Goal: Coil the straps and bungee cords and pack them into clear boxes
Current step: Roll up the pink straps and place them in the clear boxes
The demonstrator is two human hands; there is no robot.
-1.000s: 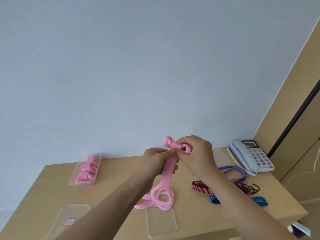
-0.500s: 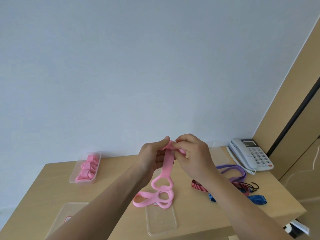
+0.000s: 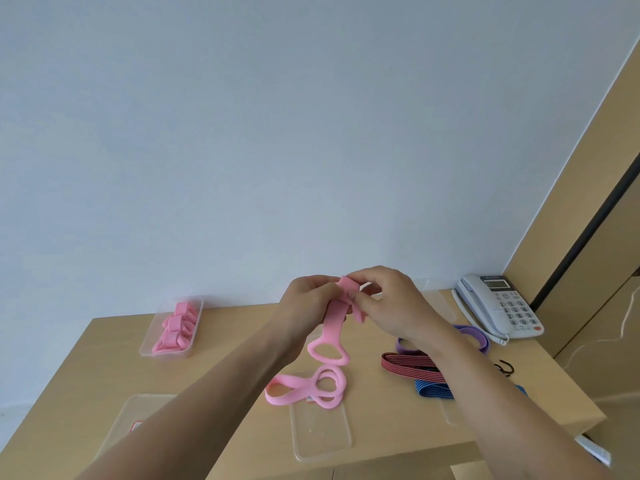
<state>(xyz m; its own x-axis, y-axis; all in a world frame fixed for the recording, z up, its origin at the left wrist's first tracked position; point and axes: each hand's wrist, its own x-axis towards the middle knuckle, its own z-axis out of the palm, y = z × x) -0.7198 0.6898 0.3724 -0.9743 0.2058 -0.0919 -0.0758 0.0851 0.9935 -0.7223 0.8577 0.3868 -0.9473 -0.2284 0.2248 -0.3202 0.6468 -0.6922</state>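
A pink strap [image 3: 335, 317] hangs from both hands above the wooden table [image 3: 242, 327]; its top end is rolled into a small coil between my fingers. My left hand [image 3: 308, 299] pinches the coil from the left and my right hand [image 3: 388, 299] grips it from the right. The strap's lower loops hang over a second pink strap [image 3: 308, 386] lying on the table. A clear box [image 3: 169, 327] at the back left holds several coiled pink straps. Purple [image 3: 474, 336], red-striped [image 3: 408, 365] and blue [image 3: 433, 389] straps lie to the right.
Clear lids lie at the front centre [image 3: 322, 434] and front left [image 3: 138, 417], another clear piece [image 3: 436, 299] at the back right. A white telephone [image 3: 498, 306] sits at the far right corner, a small black cord [image 3: 504, 367] beside it. A wall rises behind the table.
The rolled end of the pink strap has grown as both hands wound it. The hanging part has risen, so its lower loops have lifted off the table.
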